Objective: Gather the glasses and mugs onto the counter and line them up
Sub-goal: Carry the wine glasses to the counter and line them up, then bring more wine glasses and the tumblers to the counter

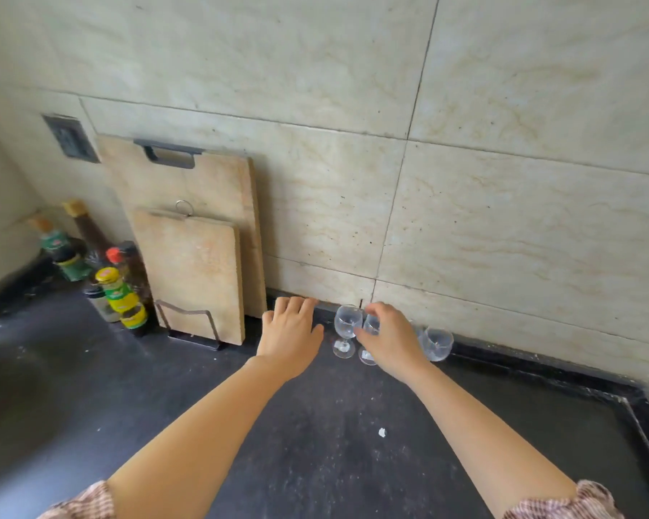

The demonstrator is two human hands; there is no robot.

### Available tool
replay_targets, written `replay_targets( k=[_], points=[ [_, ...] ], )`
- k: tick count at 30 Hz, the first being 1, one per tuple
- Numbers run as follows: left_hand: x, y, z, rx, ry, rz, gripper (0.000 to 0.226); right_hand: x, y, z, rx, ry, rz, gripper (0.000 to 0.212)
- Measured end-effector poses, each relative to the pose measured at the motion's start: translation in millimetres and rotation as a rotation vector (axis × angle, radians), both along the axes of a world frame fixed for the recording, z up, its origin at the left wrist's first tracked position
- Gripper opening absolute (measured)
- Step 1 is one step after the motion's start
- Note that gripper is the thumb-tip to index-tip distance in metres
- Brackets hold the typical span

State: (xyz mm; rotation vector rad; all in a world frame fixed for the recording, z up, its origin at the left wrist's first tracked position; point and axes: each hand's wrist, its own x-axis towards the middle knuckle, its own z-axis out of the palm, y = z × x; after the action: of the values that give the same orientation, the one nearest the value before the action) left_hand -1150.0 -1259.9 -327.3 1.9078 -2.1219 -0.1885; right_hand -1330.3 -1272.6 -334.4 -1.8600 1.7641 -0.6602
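Three clear stemmed glasses stand in a row on the dark counter (pixel 315 425) close to the tiled wall. The left glass (pixel 346 325) stands free and upright. My right hand (pixel 390 340) is closed around the bowl of the middle glass (pixel 370 327), whose foot rests on the counter. The right glass (pixel 437 344) shows just past my right hand, partly hidden by it. My left hand (pixel 291 335) hovers palm down just left of the left glass, fingers apart, holding nothing. No mugs are in view.
Two wooden cutting boards (pixel 192 256) lean in a metal rack (pixel 192 327) against the wall to the left of my hands. Several sauce bottles (pixel 117 290) cluster in the far left corner. A raised black rim (pixel 577 372) runs along the wall and the right side.
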Motion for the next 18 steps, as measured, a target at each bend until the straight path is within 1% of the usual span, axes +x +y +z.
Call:
replay_targets(
  k=[1, 5, 8, 11, 14, 18],
  points=[
    [16.9, 14.9, 4.6, 0.016, 0.024, 0.045, 0.045, 18.0, 7.8, 4.8, -0.016, 0.021, 0.053, 0.037],
    [88.6, 87.5, 19.7, 0.073, 0.141, 0.229, 0.043, 96.5, 52.2, 26.4, -0.069, 0.109, 0.27, 0.045],
    [148.3, 144.3, 38.8, 0.096, 0.173, 0.385, 0.044, 163.6, 94.2, 47.6, -0.11, 0.157, 0.43, 0.044],
    [214.9, 206.6, 58.1, 0.105, 0.177, 0.544, 0.049, 234.4, 140.1, 69.0, -0.189, 0.182, 0.571, 0.044],
    [282.9, 282.3, 75.6, 0.065, 0.163, 0.7, 0.05, 305.7, 195.1, 87.1, -0.272, 0.232, 0.713, 0.045],
    [361.3, 397.7, 99.4, 0.011, 0.029, 0.896, 0.046, 401.2, 279.9, 110.4, -0.379, 0.261, 0.881, 0.048]
  ],
)
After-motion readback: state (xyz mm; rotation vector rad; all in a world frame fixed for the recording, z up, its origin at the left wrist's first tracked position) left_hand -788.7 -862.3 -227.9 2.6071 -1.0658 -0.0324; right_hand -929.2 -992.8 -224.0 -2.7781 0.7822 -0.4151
